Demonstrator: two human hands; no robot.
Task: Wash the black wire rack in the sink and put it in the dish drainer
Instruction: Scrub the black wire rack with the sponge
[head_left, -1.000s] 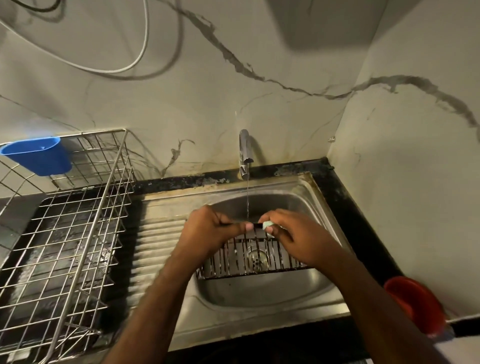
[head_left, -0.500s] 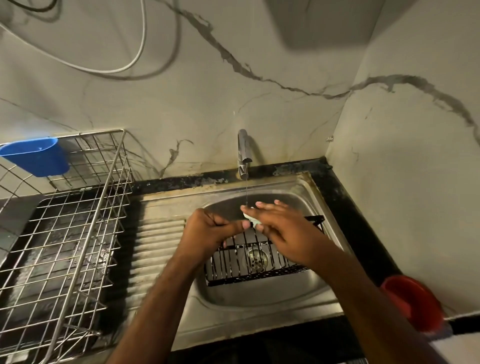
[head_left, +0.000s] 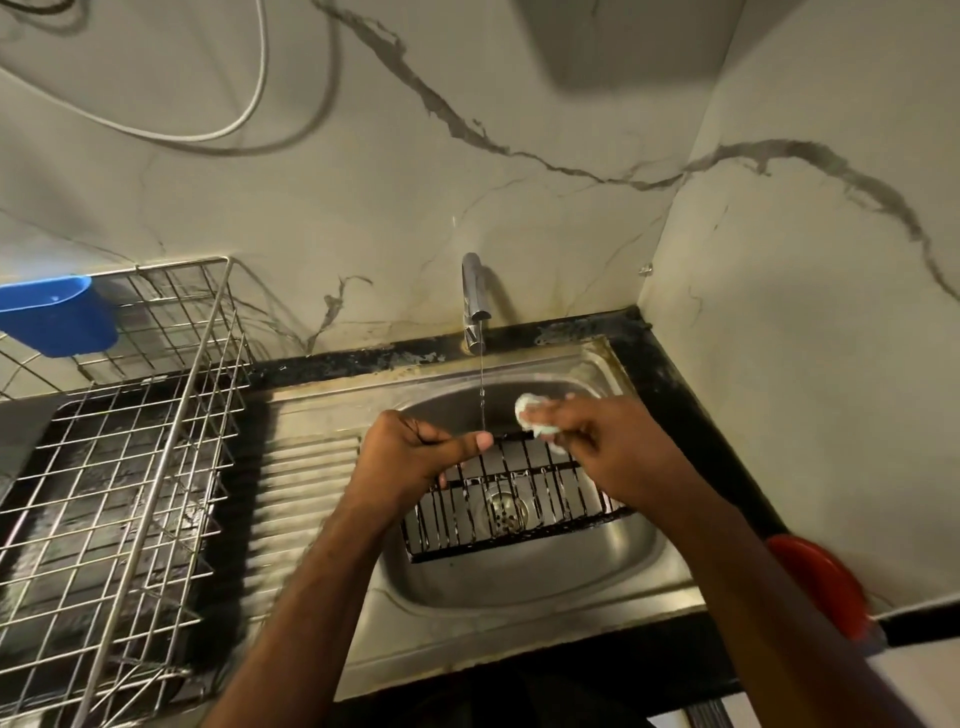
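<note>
left hand (head_left: 410, 457) grips slatted black wire rack (head_left: 514, 506).

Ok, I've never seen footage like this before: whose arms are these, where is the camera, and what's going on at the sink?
There is no machine here: the arms belong to a person wearing a camera on the head, so it looks down at their own hands. The left hand grips the top edge of a black wire rack standing tilted in the steel sink. The right hand pinches a small pale scrubbing pad against the rack, under a thin stream from the chrome tap. On the left stands the steel wire dish drainer with a blue plastic cup hooked on it.
</note>
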